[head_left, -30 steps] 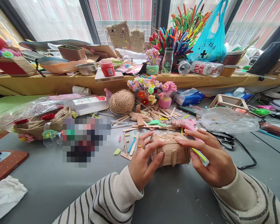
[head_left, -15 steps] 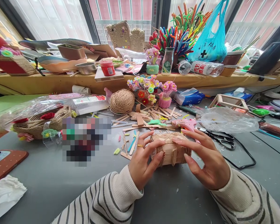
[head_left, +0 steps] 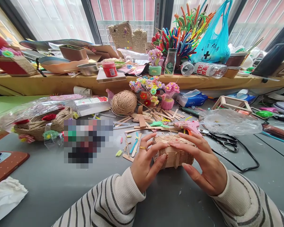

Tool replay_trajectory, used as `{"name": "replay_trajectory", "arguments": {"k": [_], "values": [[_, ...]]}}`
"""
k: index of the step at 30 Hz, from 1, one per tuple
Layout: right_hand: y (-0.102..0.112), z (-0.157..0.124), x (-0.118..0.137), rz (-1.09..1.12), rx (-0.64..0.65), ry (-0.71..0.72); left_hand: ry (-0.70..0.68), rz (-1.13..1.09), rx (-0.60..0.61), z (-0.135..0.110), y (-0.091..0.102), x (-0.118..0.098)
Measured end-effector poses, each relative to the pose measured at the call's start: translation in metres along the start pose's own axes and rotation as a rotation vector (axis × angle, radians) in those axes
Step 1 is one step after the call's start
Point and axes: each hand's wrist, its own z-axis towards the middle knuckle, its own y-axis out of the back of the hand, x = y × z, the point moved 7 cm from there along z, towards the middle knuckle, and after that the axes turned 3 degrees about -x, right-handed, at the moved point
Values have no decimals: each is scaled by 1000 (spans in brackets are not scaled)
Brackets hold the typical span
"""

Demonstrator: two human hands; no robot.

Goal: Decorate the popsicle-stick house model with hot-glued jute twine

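A small chest-like box (head_left: 172, 157) of pale wooden craft sticks, trimmed with twine, sits on the grey table in front of me. A short upright stick is on its front, like a clasp. My left hand (head_left: 145, 165) grips its left end, fingers over the lid and thumb against the front. Over the right end curves my right hand (head_left: 207, 167), with fingertips on the lid and thumb by the lower front corner. My fingers partly cover the lid. Just behind the box lies a pink glue gun (head_left: 191, 126).
Loose craft sticks (head_left: 172, 114) and a ball of twine (head_left: 124, 103) lie behind the box. Black scissors (head_left: 227, 142) and a black cable (head_left: 254, 157) are at right. A phone (head_left: 7, 165) and crumpled tissue (head_left: 8, 197) lie at left. Crocheted flowers (head_left: 146, 86) stand farther back.
My right hand has shifted left, its fingers reaching farther across the lid and its thumb farther along the front. The left hand and the box have hardly moved.
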Motion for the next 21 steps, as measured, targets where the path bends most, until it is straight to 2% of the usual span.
{"name": "replay_trajectory", "arguments": {"k": [5, 14, 21], "values": [[-2, -1, 3, 9, 5, 22, 5, -3, -3, 0, 0, 1], [-3, -1, -3, 36, 17, -37, 21, -5, 11, -1, 0, 0], [4, -4, -8, 2, -50, -61, 15, -2, 5, 0, 0, 0]]}}
